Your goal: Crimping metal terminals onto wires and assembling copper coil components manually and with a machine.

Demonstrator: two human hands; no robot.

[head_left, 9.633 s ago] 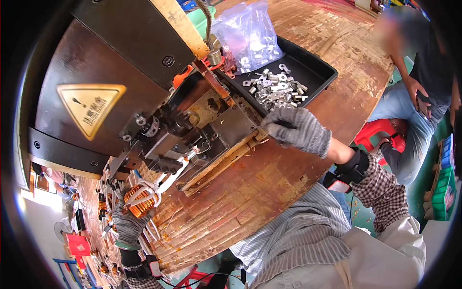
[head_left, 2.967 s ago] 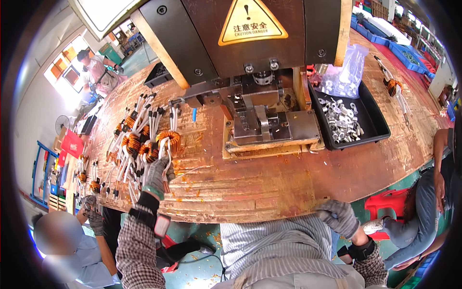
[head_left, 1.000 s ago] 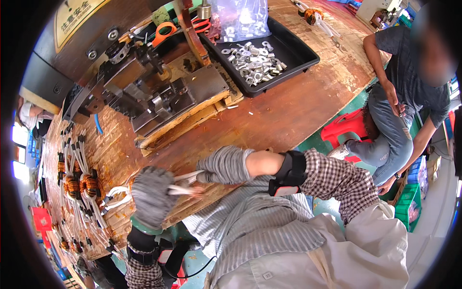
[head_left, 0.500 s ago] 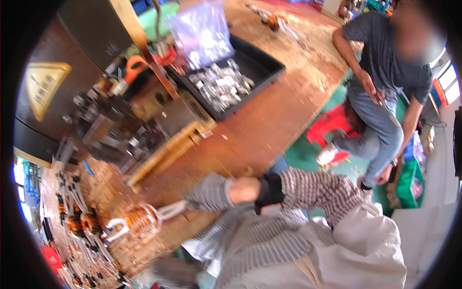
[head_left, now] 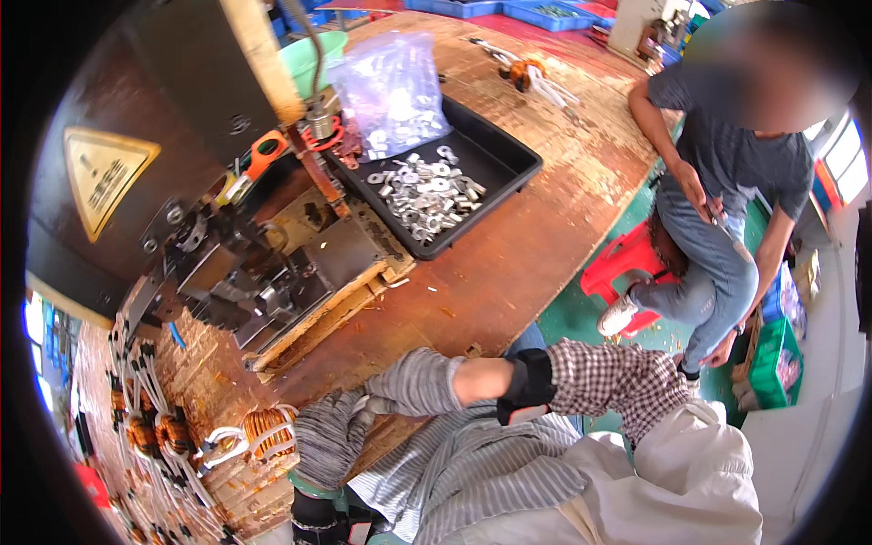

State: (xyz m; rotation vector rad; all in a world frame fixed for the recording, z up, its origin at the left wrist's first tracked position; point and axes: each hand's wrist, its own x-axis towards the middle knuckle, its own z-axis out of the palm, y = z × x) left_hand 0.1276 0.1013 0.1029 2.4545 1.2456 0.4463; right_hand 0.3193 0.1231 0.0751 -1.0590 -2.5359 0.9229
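Wooden table (head_left: 472, 295); copper coil (head_left: 269, 433) beside left fingers (head_left: 322, 429)

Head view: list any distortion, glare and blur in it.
Head view: dark, curved fisheye borders at left and right; head view: window at right washed white, bag showing pale highlights; head view: seated person's head smoothly blurred, while the coil shows distinct windings.

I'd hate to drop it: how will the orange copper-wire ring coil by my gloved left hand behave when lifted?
The orange copper-wire ring coil is probably heavy for its size, given its close-packed metal windings. Its thick white leads look bendable, since they curve, so they might trail.
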